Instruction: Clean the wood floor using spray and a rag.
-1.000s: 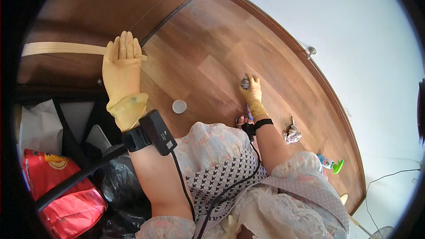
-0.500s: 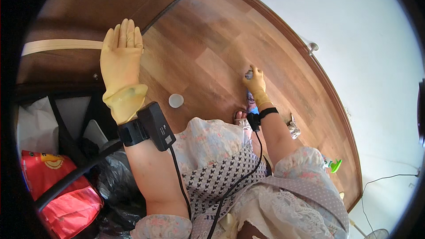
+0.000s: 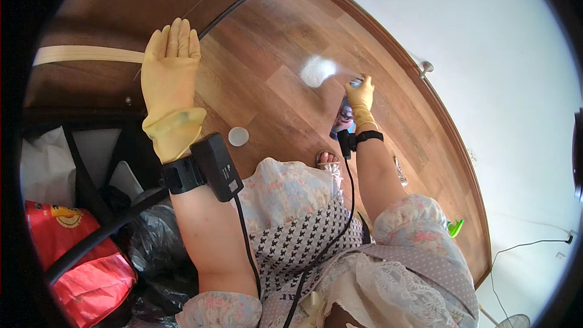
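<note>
Over the wood floor [image 3: 243, 88], the gloved right hand [image 3: 362, 95] grips a blue-and-purple spray can [image 3: 344, 116], one white patch [image 3: 317, 71] laid and surrounding planks [image 3: 302, 109] uncoated, while the gloved left hand [image 3: 170, 79] extends open and empty.

Toward 8 o'clock of the view there lies a shiny red bag [image 3: 91, 276], with a crumpled black plastic bag [image 3: 155, 240] just beside it, while a white bag [image 3: 48, 167] is near 9 o'clock. At 2 o'clock, a metal doorstop [image 3: 427, 68] sticks out by the brown skirting board [image 3: 447, 120] of the white wall [image 3: 492, 67]. Around 4 o'clock are a bright green spray head [image 3: 455, 228] and, farther out, a thin dark cable [image 3: 525, 244].
</note>
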